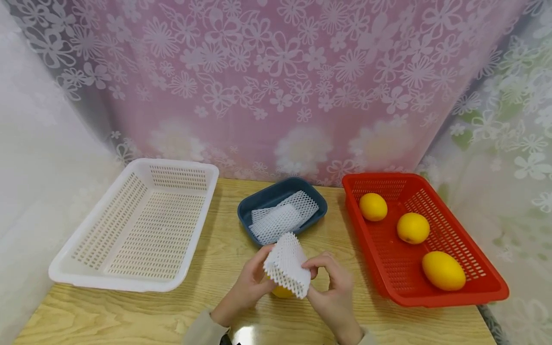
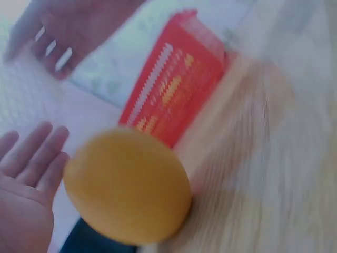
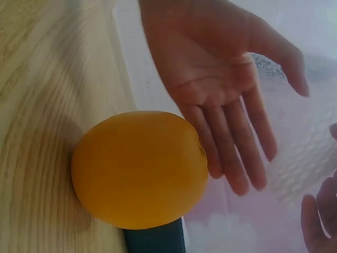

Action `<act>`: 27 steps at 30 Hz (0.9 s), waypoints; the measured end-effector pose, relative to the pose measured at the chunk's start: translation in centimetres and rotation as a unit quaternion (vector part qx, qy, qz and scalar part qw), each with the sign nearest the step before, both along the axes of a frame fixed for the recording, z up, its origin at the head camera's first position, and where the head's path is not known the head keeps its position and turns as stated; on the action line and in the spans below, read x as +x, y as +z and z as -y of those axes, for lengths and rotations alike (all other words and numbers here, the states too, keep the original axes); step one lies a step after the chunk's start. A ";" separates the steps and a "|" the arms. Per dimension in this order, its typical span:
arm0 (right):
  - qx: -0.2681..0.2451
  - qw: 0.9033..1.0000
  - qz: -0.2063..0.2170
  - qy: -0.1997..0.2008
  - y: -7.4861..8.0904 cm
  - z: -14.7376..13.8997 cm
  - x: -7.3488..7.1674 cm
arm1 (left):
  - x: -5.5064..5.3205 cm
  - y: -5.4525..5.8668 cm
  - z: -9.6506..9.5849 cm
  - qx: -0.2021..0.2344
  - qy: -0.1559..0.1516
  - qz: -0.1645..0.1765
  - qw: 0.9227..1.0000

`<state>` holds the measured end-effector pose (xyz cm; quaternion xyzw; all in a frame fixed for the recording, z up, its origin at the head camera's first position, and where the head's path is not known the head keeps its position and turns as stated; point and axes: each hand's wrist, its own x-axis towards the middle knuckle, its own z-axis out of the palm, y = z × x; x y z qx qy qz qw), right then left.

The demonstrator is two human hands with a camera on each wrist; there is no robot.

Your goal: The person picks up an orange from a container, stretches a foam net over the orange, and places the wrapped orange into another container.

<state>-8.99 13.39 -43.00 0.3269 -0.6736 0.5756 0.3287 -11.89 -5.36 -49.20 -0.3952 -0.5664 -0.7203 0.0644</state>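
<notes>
A white foam net sleeve (image 1: 288, 263) is held up between both hands, its open mouth tilted toward the person. My left hand (image 1: 247, 288) holds its left side, with fingers partly hidden behind the mesh. On the other side my right hand (image 1: 334, 290) pinches the sleeve's edge between thumb and forefinger. Beneath the sleeve, an orange-yellow fruit (image 1: 282, 291) rests on the table, mostly covered from above. Both wrist views show that fruit whole, as a smooth oval (image 2: 129, 187) (image 3: 139, 169), outside the sleeve; the mesh there is pale and blurred.
Behind the hands, a dark blue tray (image 1: 247, 211) bears more foam net sleeves (image 1: 276, 223). A red basket (image 1: 371, 263) at the right contains three yellow fruits (image 1: 413, 228). The white basket (image 1: 196, 239) stands at the left. A floral curtain (image 1: 276, 96) hangs behind the wooden table (image 1: 142, 316).
</notes>
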 end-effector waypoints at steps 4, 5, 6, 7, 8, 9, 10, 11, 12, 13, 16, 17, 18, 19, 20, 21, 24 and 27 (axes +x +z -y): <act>0.034 0.998 -0.039 0.022 1.3 0.8 0.5 | 0.9 0.9 0.0 -0.017 0.033 0.030 0.999; 0.040 0.998 -0.042 0.028 1.5 1.0 0.6 | 1.0 1.1 0.0 -0.012 0.028 0.043 0.999; 0.045 0.998 -0.043 0.033 1.6 1.0 0.6 | 1.2 1.2 -0.1 0.003 0.015 0.059 0.998; 0.048 0.997 -0.044 0.038 1.7 1.0 0.7 | 1.3 1.3 -0.1 0.016 0.003 0.070 0.997; 0.050 0.997 -0.043 0.042 1.7 1.0 0.7 | 1.4 1.5 -0.1 0.032 -0.011 0.079 0.996; 0.050 0.997 -0.042 0.046 1.7 1.0 0.7 | 1.4 1.6 -0.1 0.049 -0.027 0.093 0.994; 0.049 0.997 -0.040 0.049 1.6 1.0 0.8 | 1.5 1.7 -0.2 0.065 -0.041 0.106 0.991; 0.048 0.997 -0.037 0.050 1.5 1.0 0.8 | 1.6 1.8 -0.2 0.079 -0.054 0.118 0.988; 0.046 0.997 -0.030 0.049 1.4 0.9 0.9 | 1.7 1.9 -0.2 0.089 -0.063 0.123 0.986; 0.043 0.998 -0.022 0.049 1.2 0.9 1.0 | 1.7 2.0 -0.2 0.095 -0.066 0.123 0.986; 0.036 0.998 0.004 0.041 0.5 0.7 1.2 | 1.9 2.1 -0.1 0.103 -0.075 0.117 0.985; 0.034 0.999 0.014 0.041 0.2 0.6 1.2 | 2.0 2.2 -0.2 0.104 -0.078 0.116 0.985; 0.032 0.998 0.025 0.041 0.0 0.6 1.3 | 2.1 2.3 -0.2 0.105 -0.079 0.111 0.985; 0.029 0.998 0.033 0.045 -0.3 0.5 1.3 | 2.1 2.4 -0.2 0.104 -0.078 0.108 0.986; 0.027 0.998 0.043 0.049 -0.4 0.4 1.4 | 2.1 2.4 -0.2 0.102 -0.077 0.106 0.986; 0.026 0.997 0.055 0.056 -0.6 0.3 1.4 | 2.2 2.5 -0.2 0.099 -0.074 0.104 0.987; 0.028 0.990 0.109 0.087 -0.7 0.0 1.5 | 2.2 2.7 -0.4 0.091 -0.063 0.095 0.989; 0.028 0.973 0.180 0.138 -0.8 -0.3 1.5 | 2.3 2.8 -0.7 0.086 -0.060 0.088 0.991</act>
